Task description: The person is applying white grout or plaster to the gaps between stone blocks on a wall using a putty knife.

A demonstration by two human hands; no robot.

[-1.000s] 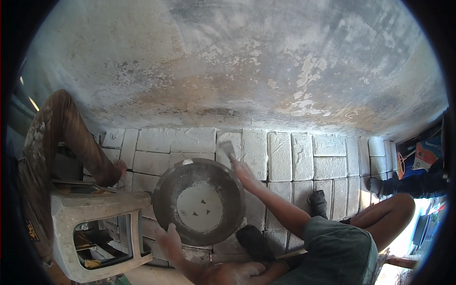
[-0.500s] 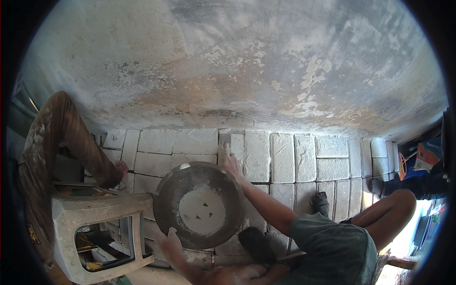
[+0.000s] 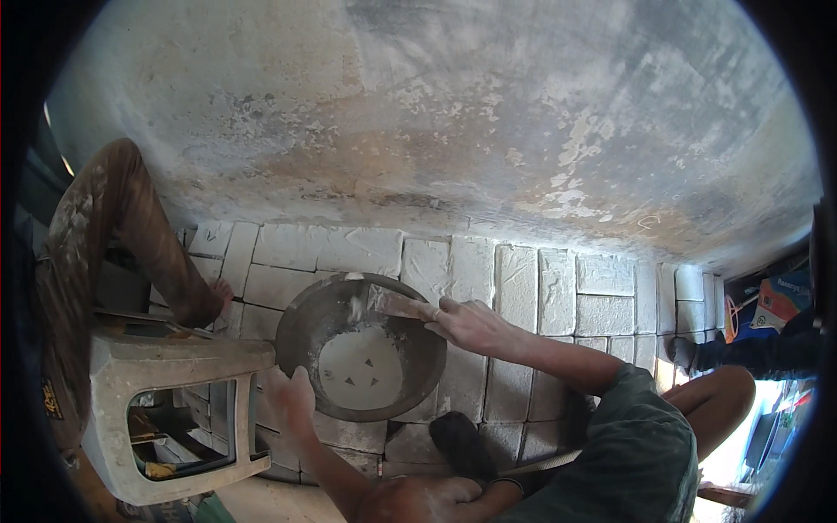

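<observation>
My right hand [image 3: 475, 326] is closed round the handle of a putty knife [image 3: 401, 305]. Its flat, whitish-smeared blade is over the inner far wall of a dark round basin [image 3: 299, 336]. White paste [image 3: 359, 375] with a few small dark triangular marks on its surface lies in the basin's bottom. At the basin's near left rim is my left hand [image 3: 295, 401], thumb up and fingers curled against the rim. Some of those fingers are hidden.
A dirty pale plastic stool [image 3: 187, 353] stands left of the basin. Another person's brown-trousered leg [image 3: 153, 240] is behind it. White-coated blocks [image 3: 366, 248] line the foot of a patchy wall [image 3: 436, 105]. Dark footwear [image 3: 462, 444] lies near the basin; a colourful bag [image 3: 776, 301] is far right.
My right hand has drawn back from the blocks by the wall, bringing the putty knife over the basin. My left hand stays at the basin's rim. The whole view has shifted slightly.
</observation>
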